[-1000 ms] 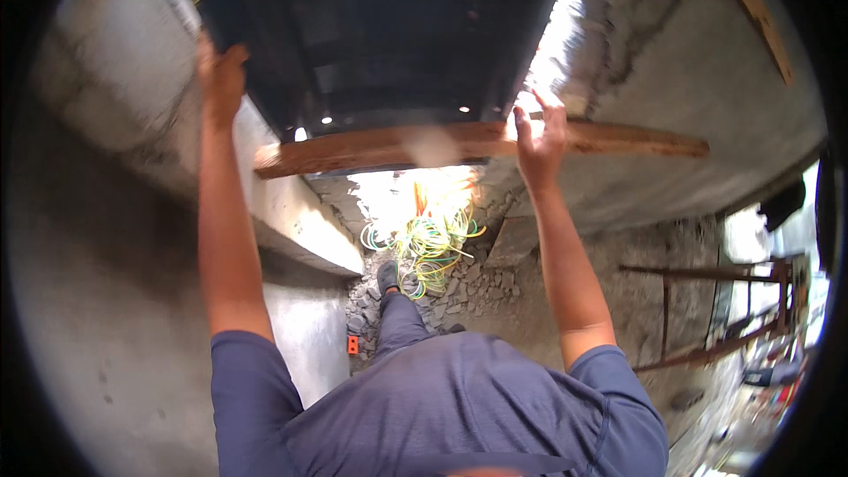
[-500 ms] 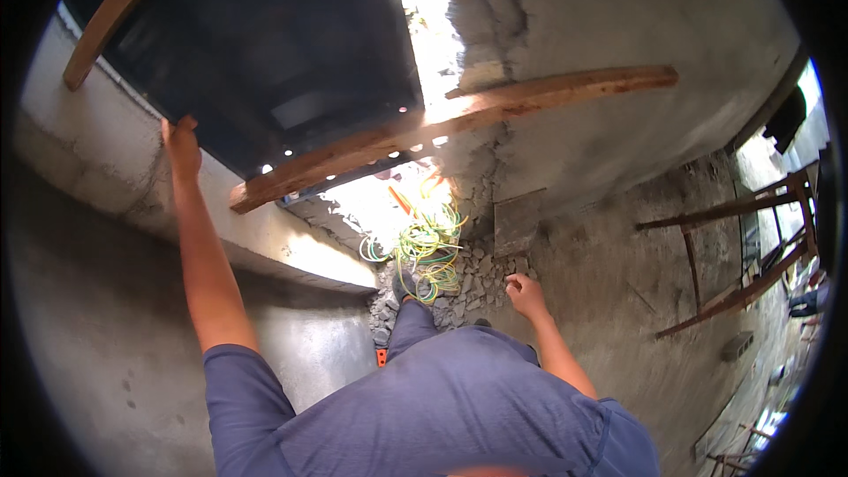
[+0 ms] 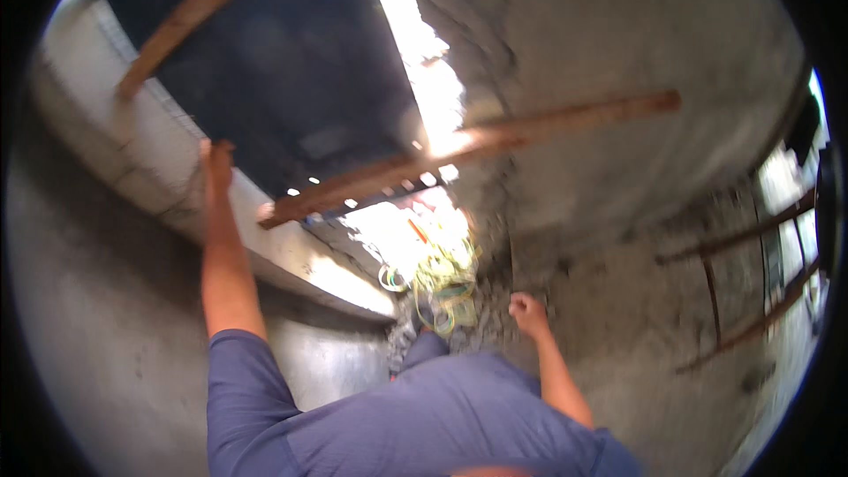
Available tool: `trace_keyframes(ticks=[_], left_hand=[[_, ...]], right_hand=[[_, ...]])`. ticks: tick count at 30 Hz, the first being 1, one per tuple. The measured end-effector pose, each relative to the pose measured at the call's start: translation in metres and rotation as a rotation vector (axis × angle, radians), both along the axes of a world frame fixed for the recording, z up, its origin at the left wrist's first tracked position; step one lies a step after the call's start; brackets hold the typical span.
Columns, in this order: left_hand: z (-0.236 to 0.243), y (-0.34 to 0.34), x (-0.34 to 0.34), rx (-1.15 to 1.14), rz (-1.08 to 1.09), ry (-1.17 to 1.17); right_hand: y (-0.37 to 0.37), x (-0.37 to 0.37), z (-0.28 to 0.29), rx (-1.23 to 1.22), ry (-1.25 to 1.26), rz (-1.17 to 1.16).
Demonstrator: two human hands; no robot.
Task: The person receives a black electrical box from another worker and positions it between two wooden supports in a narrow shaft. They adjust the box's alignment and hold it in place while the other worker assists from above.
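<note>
My left hand is stretched far out to the left. It grips the top edge of the pale concrete wall, right beside a large dark panel; motion blur smears its fingers. My right hand hangs low in front of my body, fingers curled in; whatever they hold, if anything, is hidden. A wooden beam crosses in front of me over the panel's near edge. Below it, a tangle of yellow-green cable or hose lies by my foot, in bright light.
Broken rubble covers the ground around my foot. Another beam crosses the panel at upper left. A rough grey wall rises at right. Wooden frame pieces stand at far right. A bright gap runs beside the panel.
The whole view has shifted, so the wall, beams and cable tangle appear lower and mostly farther right. My left hand remains at the wall edge; my right hand stays curled.
</note>
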State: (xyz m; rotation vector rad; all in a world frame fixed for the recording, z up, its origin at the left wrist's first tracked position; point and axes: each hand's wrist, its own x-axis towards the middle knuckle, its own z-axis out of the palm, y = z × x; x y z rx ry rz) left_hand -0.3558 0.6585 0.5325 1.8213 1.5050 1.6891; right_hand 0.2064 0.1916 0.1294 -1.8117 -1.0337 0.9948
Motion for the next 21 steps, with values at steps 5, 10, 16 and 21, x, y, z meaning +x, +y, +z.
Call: trace_keyframes(ticks=[5,10,16,21], left_hand=[[0.0,-0.005,0.032,0.169,-0.205,-0.188],[0.01,-0.021,0.054,0.16,-0.27,-0.272],[0.015,-0.032,0.063,0.136,-0.324,-0.327],[0.025,-0.047,0.077,0.148,-0.293,-0.38]], right_hand=[[0.061,-0.006,0.029,0.104,0.073,0.131],[0.099,-0.002,0.087,0.222,0.032,0.183],[0.08,0.013,0.055,0.153,0.069,0.171],[0.011,0.044,-0.045,-0.072,-0.047,0.299]])
